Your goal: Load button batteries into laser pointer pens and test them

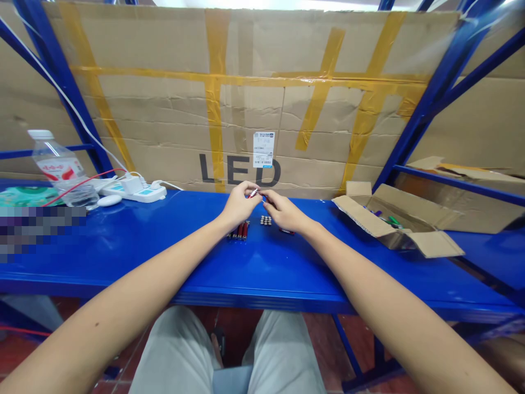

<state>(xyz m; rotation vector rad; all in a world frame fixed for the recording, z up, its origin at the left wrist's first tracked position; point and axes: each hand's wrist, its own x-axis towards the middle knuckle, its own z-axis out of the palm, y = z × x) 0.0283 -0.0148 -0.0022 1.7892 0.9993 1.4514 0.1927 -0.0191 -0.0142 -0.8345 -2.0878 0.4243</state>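
Observation:
My left hand (239,204) is closed around a small red and silver tube (253,193), held above the blue table. Close beside it, my right hand (287,212) pinches at the tube's right end; what lies between its fingertips is too small to make out. Below my left hand, several dark red tubes with metal ends (240,232) lie side by side in a row. A small cluster of silver metal pieces (266,220) sits between the two hands on the tabletop. Partly hidden under my right hand is another dark red item (287,232).
An open cardboard box (385,230) with small coloured items stands at the right. On the left are a plastic bottle (61,169), a white power strip (151,192) and cables. A large taped cardboard sheet (172,120) backs the blue table (135,241), between blue metal posts.

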